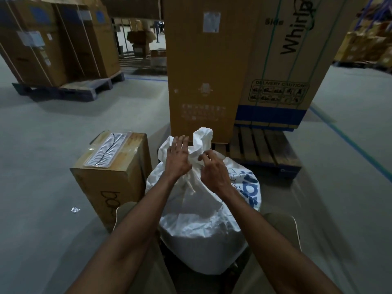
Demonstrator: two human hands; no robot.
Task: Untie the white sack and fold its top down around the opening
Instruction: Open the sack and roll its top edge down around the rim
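1. The fingers (180, 143) of the left hand (177, 159) lie straight against the gathered neck; those of the right hand (212, 169) curl and pinch the fabric at the tie.
2. The crinkled white woven sack with blue print (203, 225) stands on the grey concrete floor (42, 155) between the person's knees; its top is still bunched and bound by a white cord (189, 186).
3. A brown cardboard box (112, 177) stands just left of it; a tall cardboard carton (207, 71) on a wooden pallet (263, 149) rises behind.

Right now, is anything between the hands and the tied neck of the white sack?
Nothing visible. The left hand and right hand are already at the tied neck of the white woven sack; the brown cardboard box stands beside it.
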